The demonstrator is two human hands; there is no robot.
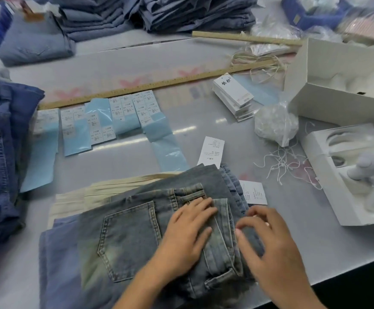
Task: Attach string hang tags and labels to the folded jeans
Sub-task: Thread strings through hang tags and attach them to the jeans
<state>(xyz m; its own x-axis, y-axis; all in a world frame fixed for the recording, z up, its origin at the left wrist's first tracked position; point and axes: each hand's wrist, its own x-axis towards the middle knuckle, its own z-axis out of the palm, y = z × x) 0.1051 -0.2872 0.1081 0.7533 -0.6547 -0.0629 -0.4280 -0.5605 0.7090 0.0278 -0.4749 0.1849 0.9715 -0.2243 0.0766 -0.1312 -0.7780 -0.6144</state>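
Denim jeans [150, 230] lie under the flat, spread left hand [188, 228]; the right hand [268, 241] hovers relaxed, gripping nothing. Risk: pressure may shift the fold, burying the paper tag [254, 192] just beyond the right fingertips.

The folded jeans [150, 237] lie at six o'clock on the table [315, 253], on top of other folded garments, with the left hand [187, 230] resting on them and the right hand [268, 248] at their right edge. At nine o'clock a stack of jeans [1, 152] stands, at eleven o'clock the label strips [105, 119] lie in a row before a long ruler [154, 84], and further piles of jeans [181, 12] lie at twelve o'clock behind it. At one o'clock lies a stack of hang tags [232, 94], beside it a bag of strings [275, 123], and at three o'clock an open box [328, 179] holds a controller [368, 172], with loose strings [281, 163] on the table just left of it.
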